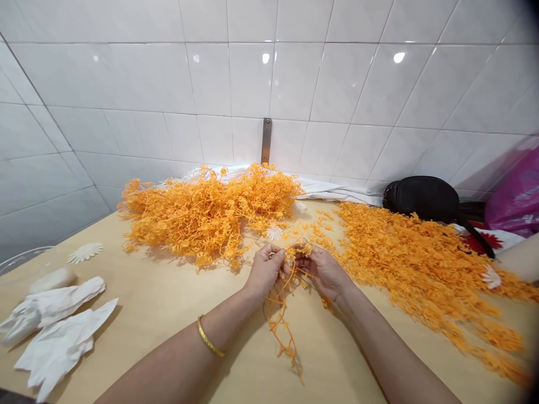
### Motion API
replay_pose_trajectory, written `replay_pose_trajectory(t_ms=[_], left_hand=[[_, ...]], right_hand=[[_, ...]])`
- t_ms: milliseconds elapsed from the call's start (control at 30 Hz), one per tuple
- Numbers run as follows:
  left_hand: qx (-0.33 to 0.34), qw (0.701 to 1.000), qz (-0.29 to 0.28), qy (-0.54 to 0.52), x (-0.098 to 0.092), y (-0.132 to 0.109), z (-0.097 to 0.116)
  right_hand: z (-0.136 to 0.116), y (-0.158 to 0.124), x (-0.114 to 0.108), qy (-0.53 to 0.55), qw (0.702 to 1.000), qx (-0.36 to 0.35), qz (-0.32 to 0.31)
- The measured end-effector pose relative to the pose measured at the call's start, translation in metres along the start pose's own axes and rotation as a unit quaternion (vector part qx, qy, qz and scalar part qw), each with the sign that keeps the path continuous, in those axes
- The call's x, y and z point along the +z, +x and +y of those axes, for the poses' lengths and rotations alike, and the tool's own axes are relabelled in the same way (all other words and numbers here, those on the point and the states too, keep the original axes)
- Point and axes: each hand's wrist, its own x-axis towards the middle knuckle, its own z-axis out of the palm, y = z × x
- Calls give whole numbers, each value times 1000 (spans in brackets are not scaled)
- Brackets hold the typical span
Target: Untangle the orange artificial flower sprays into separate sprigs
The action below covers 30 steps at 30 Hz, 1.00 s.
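Observation:
An orange plastic flower sprig (283, 328) hangs between my hands, its thin branching stems trailing down toward me over the table. My left hand (266, 269) pinches it near the top with thumb and forefinger. On the other side, my right hand (326, 272) has its fingers curled round the small orange blossoms of the same sprig. Just beyond my left hand lies a big heap of similar orange sprigs (202, 219). To the right of my right hand spreads a wide pile of loose small orange pieces (404, 264).
White crumpled tissues (63, 342) and a white petalled disc (85, 253) lie at left. Another white disc (274, 232) is beside the heap. A black pouch (423, 198) and purple bag (516, 191) stand at back right. A tiled wall (337, 84) bounds the table.

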Motion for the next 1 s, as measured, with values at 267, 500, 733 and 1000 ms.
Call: replay_pose_trajectory(t_ms=[267,500,733,1000], left_hand=[[-4,1000,5,-4,0,0,0],[-36,998,-50,24,5,-4,7],[-78,993,-83,19,5,-4,5],[-42,995,-62,-59,12,5,7]], right_hand=[[-4,-7,6,-39,997,-6,-69],[1,-3,6,-12,999,-29,12],[4,-1,4,-182,973,-117,83],[4,8,10,-341,889,-183,246]])
